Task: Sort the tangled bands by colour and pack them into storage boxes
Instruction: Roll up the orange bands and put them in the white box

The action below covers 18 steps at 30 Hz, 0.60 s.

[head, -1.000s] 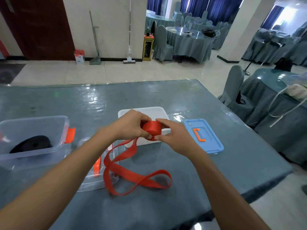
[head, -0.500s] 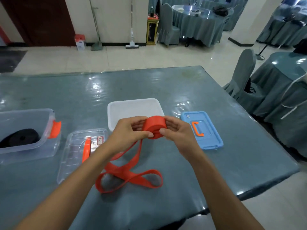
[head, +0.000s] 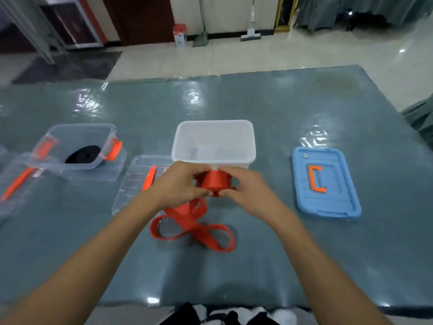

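Since half a second ago, more red band (head: pixel 216 184) is wound onto the roll and its loose tail (head: pixel 194 231) lies bunched closer on the grey-blue table (head: pixel 257 102). Behind it sits the white box (head: pixel 213 141); the clear box (head: pixel 79 146) holds a black roll (head: pixel 83 155). Right lies the blue lid (head: pixel 325 184). Left hand (head: pixel 178 184) and right hand (head: pixel 246 186) pinch the roll with curled fingers.

Both my hands grip a rolled coil of orange band (head: pixel 216 182), left hand (head: pixel 178 184) and right hand (head: pixel 246 186) on either side, its loose tail looping on the bench (head: pixel 257 102) below. Behind stands a white box (head: pixel 213 141); a blue lid (head: pixel 325 184) lies right. At left, a clear box (head: pixel 79 146) holds a black band (head: pixel 83 154), beside a clear lid (head: pixel 140 181).
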{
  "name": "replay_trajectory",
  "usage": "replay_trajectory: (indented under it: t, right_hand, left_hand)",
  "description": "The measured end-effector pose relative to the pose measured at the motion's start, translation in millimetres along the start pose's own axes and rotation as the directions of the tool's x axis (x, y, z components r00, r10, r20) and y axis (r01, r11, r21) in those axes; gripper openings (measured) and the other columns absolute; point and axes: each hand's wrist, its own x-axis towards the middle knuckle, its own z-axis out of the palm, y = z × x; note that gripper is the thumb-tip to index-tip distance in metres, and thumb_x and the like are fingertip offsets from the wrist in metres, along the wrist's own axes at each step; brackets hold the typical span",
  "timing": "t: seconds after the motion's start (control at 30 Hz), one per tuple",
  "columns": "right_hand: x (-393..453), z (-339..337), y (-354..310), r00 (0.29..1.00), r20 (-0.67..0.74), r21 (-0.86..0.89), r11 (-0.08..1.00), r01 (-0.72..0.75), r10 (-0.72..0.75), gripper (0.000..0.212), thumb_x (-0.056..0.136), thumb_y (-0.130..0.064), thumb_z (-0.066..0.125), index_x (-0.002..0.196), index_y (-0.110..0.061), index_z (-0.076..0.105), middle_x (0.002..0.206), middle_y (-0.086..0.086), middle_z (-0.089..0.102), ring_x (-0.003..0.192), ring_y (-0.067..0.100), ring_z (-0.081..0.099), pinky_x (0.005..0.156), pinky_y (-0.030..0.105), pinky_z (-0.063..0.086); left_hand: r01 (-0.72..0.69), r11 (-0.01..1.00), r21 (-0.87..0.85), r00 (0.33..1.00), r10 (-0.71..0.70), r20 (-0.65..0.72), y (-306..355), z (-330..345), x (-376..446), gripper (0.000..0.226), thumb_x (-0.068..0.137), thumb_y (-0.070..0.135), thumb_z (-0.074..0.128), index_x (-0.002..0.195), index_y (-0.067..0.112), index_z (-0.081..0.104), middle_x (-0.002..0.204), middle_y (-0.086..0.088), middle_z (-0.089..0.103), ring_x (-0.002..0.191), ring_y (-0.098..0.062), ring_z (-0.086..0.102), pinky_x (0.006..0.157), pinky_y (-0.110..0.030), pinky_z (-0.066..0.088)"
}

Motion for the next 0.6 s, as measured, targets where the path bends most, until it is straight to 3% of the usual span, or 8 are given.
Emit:
replay_trajectory:
  t: [0.07, 0.17, 0.27, 0.4, 0.47, 0.53, 0.6]
  right_hand:
    - [0.8, -6.4, 5.5, 1.0, -0.023, 0.048, 0.999, 0.003, -0.002, 0.058, 0.074, -0.008, 0.081, 0.129, -0.02, 0.066, 0.122, -0.004, 0.069, 0.114, 0.007, 0.06, 0.103, 0.025, 0.046]
    - [-1.9, -19.1, 15.8, 0.997, -0.047, 0.247, 0.968, -0.041, 0.055, 0.05, 0.072, -0.005, 0.082, 0.113, -0.03, 0.07, 0.107, -0.016, 0.072, 0.105, 0.003, 0.065, 0.099, 0.022, 0.047]
    - [-4.1, -27.0, 25.8, 0.991, -0.062, 0.521, 0.851, -0.071, 0.12, 0.052, 0.074, 0.011, 0.077, 0.105, -0.03, 0.068, 0.097, -0.019, 0.074, 0.097, -0.001, 0.068, 0.089, 0.02, 0.052]
    - [-11.2, -27.1, 31.7, 0.985, 0.025, 0.801, 0.585, -0.123, 0.171, 0.046, 0.076, 0.006, 0.073, 0.115, -0.017, 0.065, 0.105, -0.004, 0.076, 0.101, 0.016, 0.07, 0.086, 0.043, 0.059]
    - [-11.3, -25.5, 34.6, 0.983, 0.058, 0.829, 0.541, -0.145, 0.175, 0.054, 0.071, 0.001, 0.08, 0.121, -0.013, 0.064, 0.113, 0.003, 0.074, 0.108, 0.025, 0.068, 0.09, 0.053, 0.056]
    - [-10.2, -27.1, 39.6, 0.985, 0.059, 0.769, 0.621, -0.15, 0.165, 0.061, 0.071, -0.001, 0.081, 0.128, -0.01, 0.061, 0.12, 0.006, 0.071, 0.114, 0.025, 0.066, 0.095, 0.051, 0.054]
    - [-8.4, -33.4, 45.7, 0.996, 0.02, 0.546, 0.834, -0.084, 0.088, 0.064, 0.073, -0.005, 0.084, 0.132, -0.015, 0.061, 0.127, -0.002, 0.068, 0.119, 0.012, 0.062, 0.095, 0.036, 0.054]
  left_hand:
    - [0.01, 1.0, -0.012, 0.998, -0.011, -0.059, 5.9, 6.9, -0.1, 0.045, 0.068, 0.012, 0.088, 0.104, 0.035, 0.073, 0.088, 0.035, 0.068, 0.09, 0.008, 0.066, 0.088, -0.014, 0.051]
    - [0.098, 0.976, -0.194, 0.964, -0.142, -0.224, 12.7, 20.8, -2.6, 0.05, 0.068, 0.017, 0.092, 0.106, 0.04, 0.07, 0.092, 0.031, 0.072, 0.095, 0.006, 0.068, 0.092, -0.013, 0.051]
    - [0.1, 0.944, -0.315, 0.925, -0.205, -0.319, 20.7, 32.6, -1.6, 0.053, 0.069, 0.013, 0.091, 0.111, 0.036, 0.069, 0.099, 0.022, 0.075, 0.101, 0.001, 0.07, 0.097, -0.018, 0.052]
    - [0.074, 0.859, -0.506, 0.918, -0.257, -0.303, 23.3, 40.2, 0.2, 0.055, 0.066, 0.012, 0.09, 0.115, 0.027, 0.071, 0.113, 0.005, 0.076, 0.112, -0.016, 0.07, 0.102, -0.034, 0.052]
    - [0.061, 0.819, -0.57, 0.906, -0.285, -0.312, 22.9, 43.2, -0.3, 0.056, 0.062, 0.022, 0.09, 0.115, 0.023, 0.072, 0.114, -0.003, 0.076, 0.112, -0.022, 0.07, 0.101, -0.041, 0.052]
    - [0.082, 0.839, -0.537, 0.908, -0.285, -0.307, 25.5, 45.4, 0.0, 0.051, 0.061, 0.023, 0.09, 0.11, 0.029, 0.075, 0.11, -0.002, 0.077, 0.108, -0.022, 0.072, 0.1, -0.041, 0.053]
    - [0.121, 0.909, -0.399, 0.92, -0.253, -0.299, 29.3, 45.5, 0.0, 0.049, 0.065, 0.015, 0.092, 0.105, 0.038, 0.075, 0.104, 0.009, 0.078, 0.103, -0.012, 0.073, 0.099, -0.035, 0.055]
